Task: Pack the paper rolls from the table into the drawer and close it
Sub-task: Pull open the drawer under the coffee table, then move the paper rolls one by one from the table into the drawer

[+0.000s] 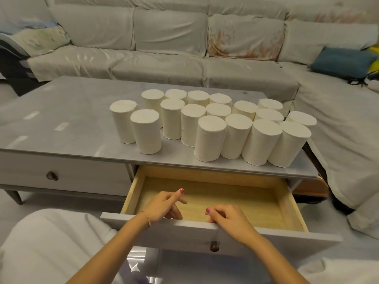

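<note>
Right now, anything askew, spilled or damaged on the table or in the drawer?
Nothing stands out. The paper rolls all stand upright on the table, none tipped or unwound. The drawer is pulled out and holds no rolls yet. The left hand and right hand are at its front edge, holding nothing.

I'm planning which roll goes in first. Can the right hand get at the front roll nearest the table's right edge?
Probably yes. The right hand is empty over the open drawer, and that roll stands at the table's front edge with nothing between them.
</note>
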